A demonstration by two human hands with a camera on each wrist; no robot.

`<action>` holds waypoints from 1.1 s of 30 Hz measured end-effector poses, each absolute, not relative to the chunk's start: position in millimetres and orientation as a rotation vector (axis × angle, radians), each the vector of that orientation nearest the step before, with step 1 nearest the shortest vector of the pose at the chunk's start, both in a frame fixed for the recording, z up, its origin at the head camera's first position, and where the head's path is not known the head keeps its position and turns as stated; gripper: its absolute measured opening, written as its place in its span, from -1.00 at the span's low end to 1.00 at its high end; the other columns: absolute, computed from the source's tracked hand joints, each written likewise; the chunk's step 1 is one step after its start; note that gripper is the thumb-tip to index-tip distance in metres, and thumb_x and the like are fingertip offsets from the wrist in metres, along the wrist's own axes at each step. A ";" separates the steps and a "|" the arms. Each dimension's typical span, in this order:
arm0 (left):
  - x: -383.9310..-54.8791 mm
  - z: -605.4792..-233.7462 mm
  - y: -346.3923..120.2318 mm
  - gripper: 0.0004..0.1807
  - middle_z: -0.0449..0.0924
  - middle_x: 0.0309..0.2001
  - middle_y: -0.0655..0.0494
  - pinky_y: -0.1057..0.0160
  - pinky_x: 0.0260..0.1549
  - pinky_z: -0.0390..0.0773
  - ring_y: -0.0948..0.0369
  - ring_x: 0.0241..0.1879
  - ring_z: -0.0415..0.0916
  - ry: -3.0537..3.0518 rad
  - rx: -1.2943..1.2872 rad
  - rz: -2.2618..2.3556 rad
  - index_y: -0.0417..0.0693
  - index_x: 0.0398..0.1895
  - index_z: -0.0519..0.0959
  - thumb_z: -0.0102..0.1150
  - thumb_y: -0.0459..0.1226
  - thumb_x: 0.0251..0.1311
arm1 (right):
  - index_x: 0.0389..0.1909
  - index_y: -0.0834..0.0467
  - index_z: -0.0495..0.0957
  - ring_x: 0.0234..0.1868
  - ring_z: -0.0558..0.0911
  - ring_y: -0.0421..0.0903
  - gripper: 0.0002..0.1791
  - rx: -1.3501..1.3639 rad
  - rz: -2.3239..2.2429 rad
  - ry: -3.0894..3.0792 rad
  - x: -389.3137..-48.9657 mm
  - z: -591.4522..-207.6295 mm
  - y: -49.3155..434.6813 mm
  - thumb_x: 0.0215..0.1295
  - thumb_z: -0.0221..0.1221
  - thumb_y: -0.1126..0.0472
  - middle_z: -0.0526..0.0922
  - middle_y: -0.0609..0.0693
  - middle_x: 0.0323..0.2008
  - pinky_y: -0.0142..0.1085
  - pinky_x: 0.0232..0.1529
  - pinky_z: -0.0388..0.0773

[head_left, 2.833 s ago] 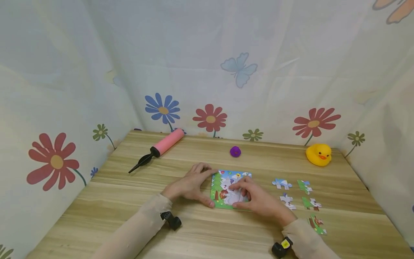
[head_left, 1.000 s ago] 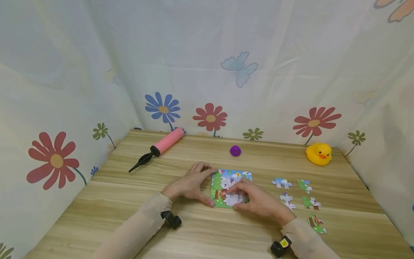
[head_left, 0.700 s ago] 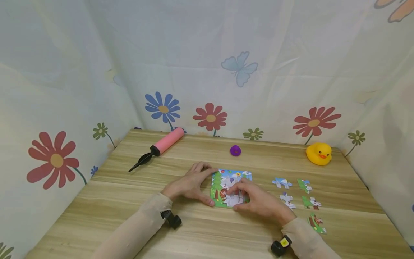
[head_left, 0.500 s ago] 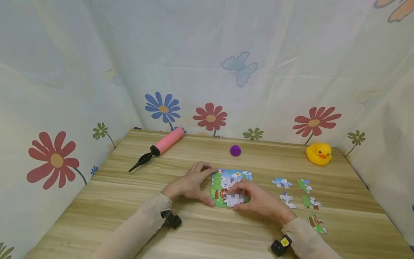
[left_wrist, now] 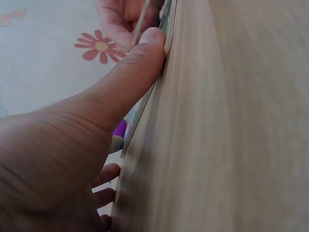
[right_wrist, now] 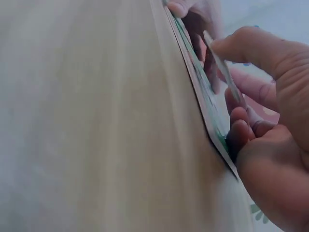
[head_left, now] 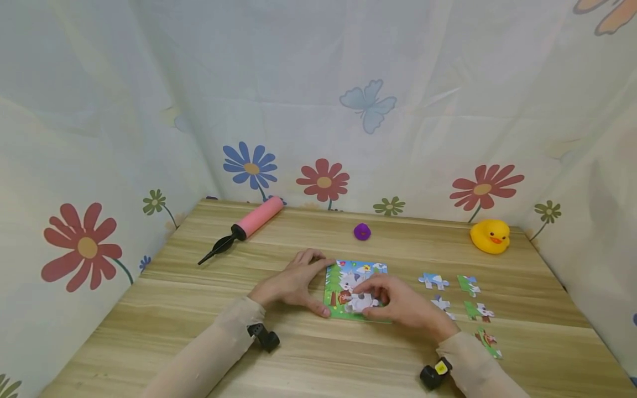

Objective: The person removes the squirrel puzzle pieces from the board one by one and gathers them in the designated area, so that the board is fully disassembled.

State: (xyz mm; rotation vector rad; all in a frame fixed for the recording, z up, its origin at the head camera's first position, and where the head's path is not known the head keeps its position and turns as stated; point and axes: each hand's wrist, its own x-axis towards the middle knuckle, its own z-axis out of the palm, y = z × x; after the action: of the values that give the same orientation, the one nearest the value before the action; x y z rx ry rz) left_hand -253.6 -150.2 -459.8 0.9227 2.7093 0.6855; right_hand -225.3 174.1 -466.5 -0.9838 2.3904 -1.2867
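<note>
In the head view a jigsaw puzzle board (head_left: 335, 277) with a white cartoon animal lies flat on the table. My left hand (head_left: 293, 283) rests along its left side, thumb (left_wrist: 152, 37) at the near corner and index finger at the far one, both fairly straight. My right hand (head_left: 409, 307) pinches a puzzle piece (head_left: 361, 302) between thumb and fingers over the board's lower middle. The right wrist view shows that piece (right_wrist: 223, 70) tilted and raised off the board. The board's right part is partly hidden behind the right hand.
Several loose puzzle pieces (head_left: 434, 281) lie to the right of the board. A yellow rubber duck (head_left: 490, 236) sits at the back right, a small purple toy (head_left: 362, 232) behind the board. At the back left lies a pink and black hand pump (head_left: 259, 216). Printed curtains enclose the table.
Earlier the right fingers were down on the board's lower middle. Now they have lifted a white puzzle piece, tilted, off the board. The left hand has stayed in place.
</note>
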 end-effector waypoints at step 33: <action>-253.3 -460.0 -149.9 0.35 0.11 0.65 -0.05 -0.28 0.62 0.20 -0.10 0.62 0.04 2.698 0.902 0.707 0.16 0.81 0.21 0.72 0.32 -0.02 | 0.35 0.10 0.70 -0.15 0.44 -0.07 -0.50 -1.032 -1.499 2.647 -220.6 -377.2 273.1 0.44 0.42 0.42 0.65 -0.02 0.03 -0.22 -0.38 0.44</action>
State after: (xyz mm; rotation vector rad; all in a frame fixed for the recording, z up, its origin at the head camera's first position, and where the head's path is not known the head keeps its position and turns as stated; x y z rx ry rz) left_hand -253.3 -149.9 -460.0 0.9023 2.6984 0.7072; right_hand -220.6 273.1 -377.2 -1.0324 2.6474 -1.4992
